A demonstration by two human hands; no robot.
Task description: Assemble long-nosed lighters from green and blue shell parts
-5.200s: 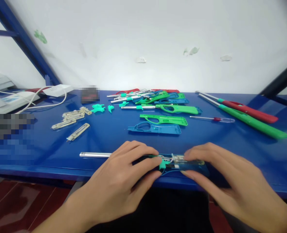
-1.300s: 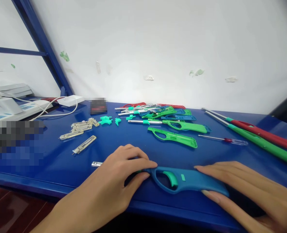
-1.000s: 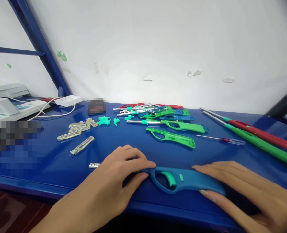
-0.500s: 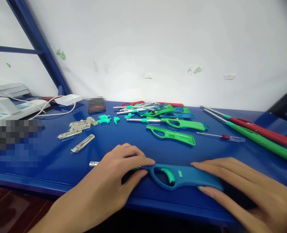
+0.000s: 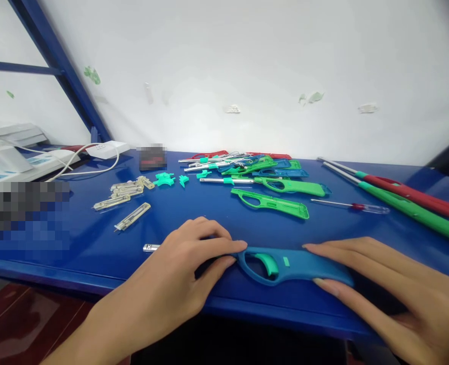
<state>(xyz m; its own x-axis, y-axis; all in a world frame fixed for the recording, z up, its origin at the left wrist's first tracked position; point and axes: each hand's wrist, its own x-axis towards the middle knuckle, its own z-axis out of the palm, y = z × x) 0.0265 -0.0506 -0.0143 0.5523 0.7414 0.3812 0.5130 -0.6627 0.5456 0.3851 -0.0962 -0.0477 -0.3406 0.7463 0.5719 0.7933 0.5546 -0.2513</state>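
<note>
A blue long-nosed lighter (image 5: 300, 264) with a teal trigger lies near the table's front edge, its metal tip pointing left. My left hand (image 5: 182, 263) pinches it between thumb and forefinger where the handle meets the barrel; most of the barrel is hidden behind that hand. At the other end, my right hand (image 5: 399, 289) grips the rear of the handle between thumb and fingers. Just beyond the lighter lies an open green casing half (image 5: 273, 204), and to its right a screwdriver (image 5: 356, 206) with a clear and red handle.
Lighter casings and metal barrels (image 5: 247, 167) are heaped at the back. Clear fuel tanks (image 5: 133, 215) and teal triggers (image 5: 164, 179) lie left. A red lighter (image 5: 414, 192) and a green lighter (image 5: 410, 210) rest at right. A white power strip (image 5: 108, 149) with cable stands back left.
The camera view has shifted slightly, so the scene sits a little higher in the picture. Both hands keep their hold on the blue lighter, which looks otherwise unchanged.
</note>
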